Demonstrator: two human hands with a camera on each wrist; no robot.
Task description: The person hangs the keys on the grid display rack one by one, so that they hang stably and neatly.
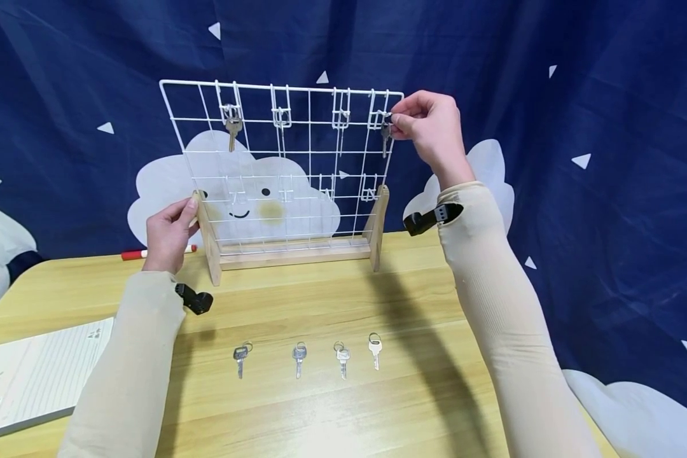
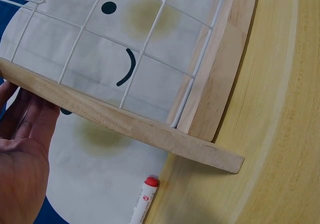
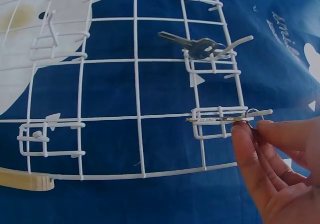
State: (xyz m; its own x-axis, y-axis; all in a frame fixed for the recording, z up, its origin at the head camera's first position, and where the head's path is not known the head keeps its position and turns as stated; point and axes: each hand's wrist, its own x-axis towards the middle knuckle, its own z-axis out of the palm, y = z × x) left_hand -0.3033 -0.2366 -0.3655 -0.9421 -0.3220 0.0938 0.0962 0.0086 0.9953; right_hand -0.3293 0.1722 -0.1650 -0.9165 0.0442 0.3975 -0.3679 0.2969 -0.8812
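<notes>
My right hand (image 1: 432, 127) pinches a key ring (image 3: 255, 113) between thumb and fingertips at the top right hook of a white wire grid rack (image 1: 309, 91). The ring sits at the hook's tip, and its key (image 1: 385, 137) hangs against the hook. With thumb and fingers, my left hand (image 1: 168, 235) grips the left wooden post (image 1: 207, 235) of the rack's stand; in the left wrist view some of its fingers are hidden behind the post. Along the top row hang a brassy key (image 1: 233, 130) and, to its right, two keys seen nearly edge-on.
Several keys with rings, one of them a silver key (image 1: 299, 353), lie in a row on the wooden table (image 1: 275, 420). A red-capped marker (image 1: 134, 255) lies behind my left hand. At the left is a lined notebook (image 1: 46, 369). Lower hooks (image 1: 369, 191) on the grid hold no keys.
</notes>
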